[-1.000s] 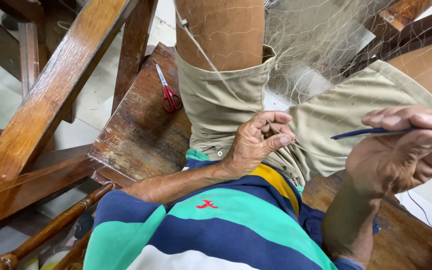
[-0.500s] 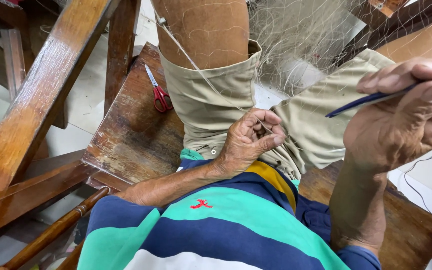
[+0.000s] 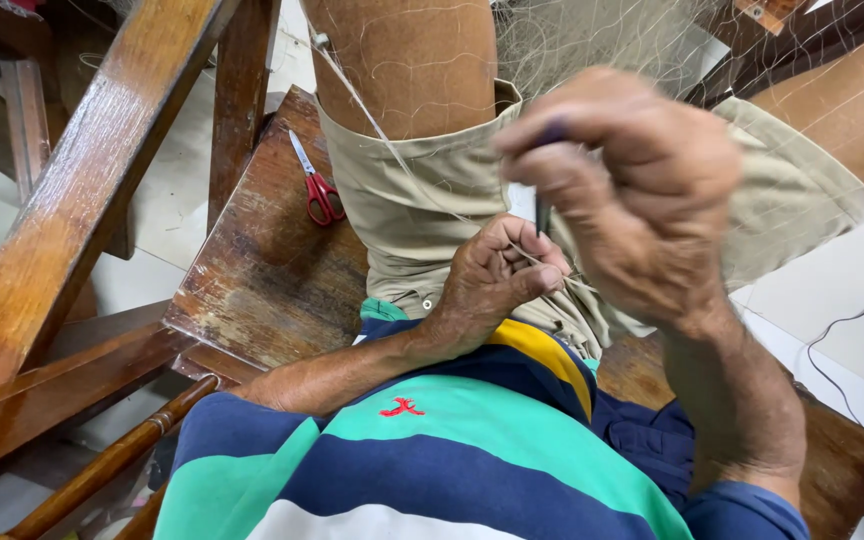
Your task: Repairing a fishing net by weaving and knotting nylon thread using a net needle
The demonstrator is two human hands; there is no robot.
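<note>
My left hand (image 3: 497, 280) rests on my lap over khaki shorts (image 3: 412, 200) and pinches fine strands of a thin fishing net (image 3: 592, 40). Just above it hangs my right hand (image 3: 632, 190), closed around a dark blue netting needle (image 3: 542, 205) whose tip points down toward the left fingers. The net drapes from the top of the view over my raised bare knee (image 3: 412, 60) and across the shorts. A pale cord (image 3: 372, 120) runs diagonally over the thigh to the left hand. Most of the needle is hidden inside the right fist.
Red-handled scissors (image 3: 320, 190) lie on the worn wooden seat (image 3: 252, 270) left of my leg. Slanted wooden beams (image 3: 82, 180) stand at the left, a wooden rod (image 3: 102, 470) at the lower left. A black cable (image 3: 852, 330) crosses pale floor tiles at the right.
My right hand has swung from the right side leftward and toward the camera, turning the needle from level to pointing down over the left hand. The left hand has kept its pinch.
</note>
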